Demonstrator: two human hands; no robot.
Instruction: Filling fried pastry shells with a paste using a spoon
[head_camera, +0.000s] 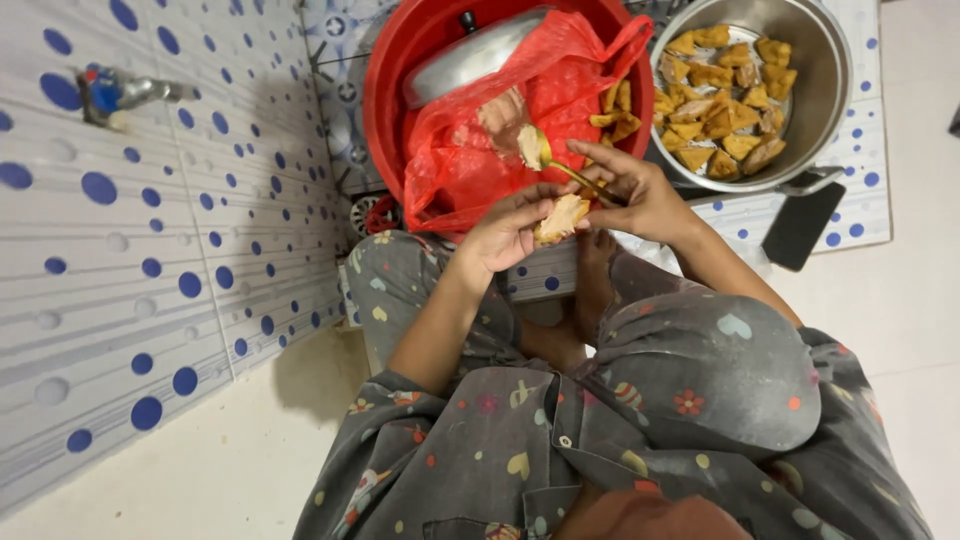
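Tofu piece (560, 218): pale fried piece, cupped in the left hand (508, 232) just in front of the red basin (385, 95), above the person's lap.
Left hand: fingers curled narrowly around the tofu piece, holding it from below.
Right hand (640, 192): fingers pinched on the handle of a spoon (552, 160); the spoon's bowl carries a lump of pale filling, raised over the basin's near edge.
Red basin: sits on the tiled floor; holds a red plastic bag (480, 150) with filling inside and a few fried pieces on its right side, and a metal lid (470, 60) behind the bag.
Metal pot (830, 80): just right of the basin, touching or nearly so; filled with golden fried tofu.
Phone (802, 225): dark slab on the floor in front of the pot.
Tap (115, 92): on the spotted tile wall, well left of the basin.
Risk, spill: the filling may slide off the tilted spoon onto the lap, since the tofu is held outside the basin.
Risk, tear: too firm a squeeze or push could likely split the tofu.
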